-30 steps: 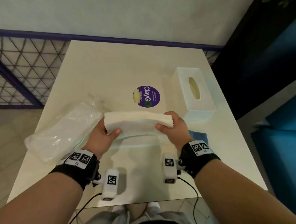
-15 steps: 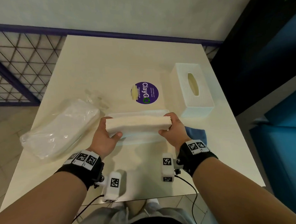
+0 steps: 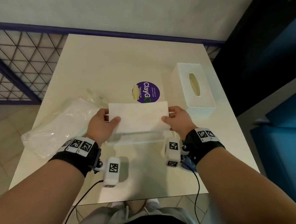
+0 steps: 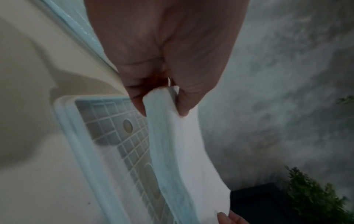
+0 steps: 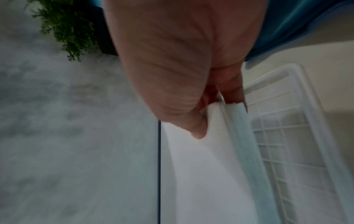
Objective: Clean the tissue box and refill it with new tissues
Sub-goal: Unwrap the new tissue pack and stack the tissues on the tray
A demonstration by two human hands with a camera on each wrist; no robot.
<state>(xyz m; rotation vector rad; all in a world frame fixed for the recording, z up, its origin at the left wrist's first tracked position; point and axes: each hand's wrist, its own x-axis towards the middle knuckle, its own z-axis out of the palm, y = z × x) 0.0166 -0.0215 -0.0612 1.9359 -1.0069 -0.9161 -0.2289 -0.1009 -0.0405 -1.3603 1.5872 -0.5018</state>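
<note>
A flat white stack of tissues is held level just above the white gridded base tray of the tissue box, near the table's front middle. My left hand grips its left end, thumb on top; my right hand grips its right end the same way. In the left wrist view the tissues are pinched over the tray; the right wrist view shows the tissues beside the tray. The white tissue box cover with an oval slot stands to the right.
A crumpled clear plastic wrapper lies on the left of the cream table. A round purple ClayGo sticker is behind the tissues. A blue cloth peeks out by my right wrist. Metal fencing lies left, a blue seat right.
The tissue stack has been turned from edge-up to flat and brought down over the base tray. Both hands kept their grip on its ends.
</note>
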